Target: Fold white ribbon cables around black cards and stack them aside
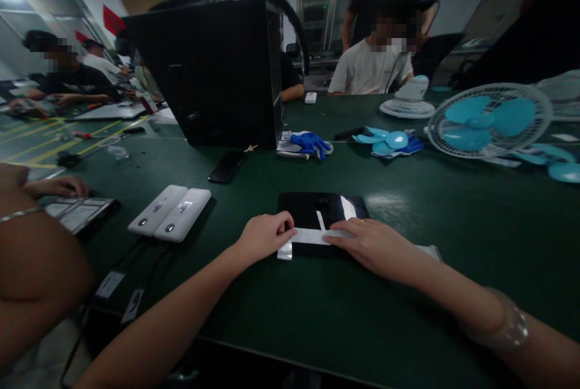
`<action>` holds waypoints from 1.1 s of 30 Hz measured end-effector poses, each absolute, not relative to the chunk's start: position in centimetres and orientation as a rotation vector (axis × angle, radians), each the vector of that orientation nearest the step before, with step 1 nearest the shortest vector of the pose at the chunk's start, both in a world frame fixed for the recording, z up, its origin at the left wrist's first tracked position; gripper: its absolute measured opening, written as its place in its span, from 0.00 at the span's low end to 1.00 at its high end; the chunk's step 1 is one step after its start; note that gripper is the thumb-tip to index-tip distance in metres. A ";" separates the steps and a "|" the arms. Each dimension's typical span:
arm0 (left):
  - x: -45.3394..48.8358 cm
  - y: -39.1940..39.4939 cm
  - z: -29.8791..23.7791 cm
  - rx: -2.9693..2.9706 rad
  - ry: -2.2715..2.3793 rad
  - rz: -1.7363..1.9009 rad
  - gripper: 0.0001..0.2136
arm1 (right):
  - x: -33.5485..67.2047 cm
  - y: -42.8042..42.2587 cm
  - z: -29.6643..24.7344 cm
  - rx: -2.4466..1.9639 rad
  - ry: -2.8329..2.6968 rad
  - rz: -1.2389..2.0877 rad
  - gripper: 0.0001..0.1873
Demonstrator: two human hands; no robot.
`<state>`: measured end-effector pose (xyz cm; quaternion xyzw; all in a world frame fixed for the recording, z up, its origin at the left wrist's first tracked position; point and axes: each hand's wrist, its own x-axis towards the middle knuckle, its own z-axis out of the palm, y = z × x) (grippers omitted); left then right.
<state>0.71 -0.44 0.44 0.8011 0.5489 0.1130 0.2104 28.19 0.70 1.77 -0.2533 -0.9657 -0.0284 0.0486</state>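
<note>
A flat glossy black device lies on the green table in front of me. Along its near edge runs a white strip, with a silvery tab hanging from its left end. My left hand pinches that left end between thumb and forefinger. Fingers of my right hand are stretched out and rest on the right part of the strip. A short narrow white piece stands up from the strip near the right fingertips. Under my right wrist a pale flat object shows only partly.
Two white power banks with cables lie to the left, beside another person's arm. Beyond are a dark phone, a large black case, blue-and-white gloves and fan parts. Several people sit or stand around.
</note>
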 end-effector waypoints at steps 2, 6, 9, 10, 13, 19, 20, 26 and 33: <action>0.8 -0.5 0.4 2.223 1.550 0.302 0.09 | 28.1 0.6 1.8 -0.788 -2.940 -0.100 0.20; 0.9 -0.6 0.6 2.224 1.592 0.280 0.08 | 28.0 0.4 2.0 -0.807 -2.952 -0.130 0.20; 1.0 -0.6 0.7 2.221 1.627 0.272 0.09 | 28.0 0.3 2.2 -0.821 -2.953 -0.109 0.20; 0.9 -0.5 0.7 2.222 1.641 0.273 0.10 | 27.9 0.3 2.2 -0.826 -2.948 -0.098 0.19; 0.8 -0.5 0.5 2.233 1.658 0.284 0.10 | 27.8 0.2 2.2 -0.826 -2.922 -0.078 0.19; 0.6 -0.7 0.6 2.275 1.680 0.417 0.10 | 27.8 0.3 2.0 -0.728 -2.906 -0.020 0.20; 0.5 -0.7 0.7 2.270 1.705 0.477 0.11 | 27.9 0.4 2.1 -0.708 -2.900 0.002 0.20; -0.4 -0.3 0.9 2.201 1.836 0.663 0.15 | 27.8 0.0 2.8 -0.695 -2.839 0.199 0.12; -0.5 0.2 0.6 2.137 1.921 0.498 0.15 | 27.7 0.0 2.5 -0.759 -2.805 0.325 0.15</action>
